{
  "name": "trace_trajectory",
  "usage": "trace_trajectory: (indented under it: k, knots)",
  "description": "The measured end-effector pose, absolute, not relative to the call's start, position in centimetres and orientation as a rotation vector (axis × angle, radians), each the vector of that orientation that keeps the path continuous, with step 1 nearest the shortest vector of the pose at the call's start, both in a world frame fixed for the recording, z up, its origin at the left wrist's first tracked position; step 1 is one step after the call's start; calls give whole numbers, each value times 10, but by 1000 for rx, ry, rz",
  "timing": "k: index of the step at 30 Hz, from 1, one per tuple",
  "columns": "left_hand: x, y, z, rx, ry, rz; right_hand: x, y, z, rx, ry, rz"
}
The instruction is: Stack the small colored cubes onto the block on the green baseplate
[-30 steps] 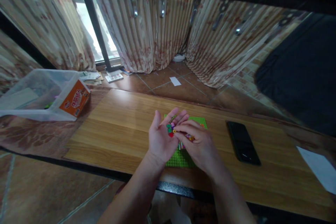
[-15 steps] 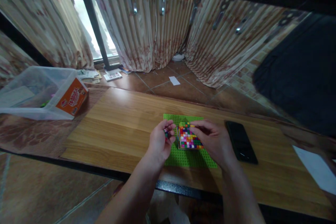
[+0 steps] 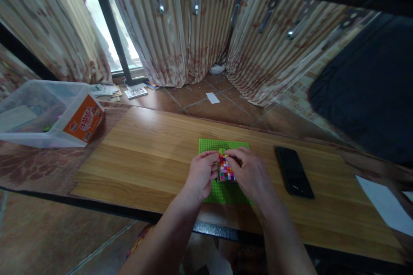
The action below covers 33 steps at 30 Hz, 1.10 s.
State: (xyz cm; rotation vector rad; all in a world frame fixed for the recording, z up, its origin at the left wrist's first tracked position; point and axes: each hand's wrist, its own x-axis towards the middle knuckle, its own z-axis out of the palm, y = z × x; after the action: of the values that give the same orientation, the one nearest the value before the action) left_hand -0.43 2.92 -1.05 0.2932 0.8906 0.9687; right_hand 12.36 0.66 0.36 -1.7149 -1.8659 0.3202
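Note:
A block of many-coloured small toy bricks (image 3: 226,171) stands on a green studded baseplate (image 3: 222,195). My left hand (image 3: 201,174) is at its left side, fingers curled and thumb and forefinger pinched by the far left corner. Small loose bricks showed in that palm a moment ago; the curled fingers now hide them. My right hand (image 3: 250,174) reaches over the block's right part and covers it. Its thumb and forefinger pinch at a small yellow brick (image 3: 226,155) on the far edge of the top.
A black phone (image 3: 294,172) lies right of the baseplate on the wooden board (image 3: 145,154). White paper (image 3: 383,204) is farther right. At the left stands a clear plastic bin (image 3: 48,137) with an orange label. Curtains (image 3: 180,30) hang beyond the table.
My right hand has moved left along the block's far edge towards my left hand. My left fingers have closed and turned in to the block's corner. The view has shifted slightly.

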Motion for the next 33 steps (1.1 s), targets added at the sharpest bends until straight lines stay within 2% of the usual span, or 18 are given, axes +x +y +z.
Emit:
trace_trajectory:
  k: [6,19,27,33]
  knots:
    - [-3,28,-10,299,892,969,119,9,2,-1772,-1791,287]
    - [-3,28,-8,297,923,977,126,6,4,-1744,-1609,437]
    - [-3,28,-10,308,894,972,131,13,-6,-1759,-1587,94]
    - [-3,28,-10,336,884,982,132,19,-20,-1766,-1606,298]
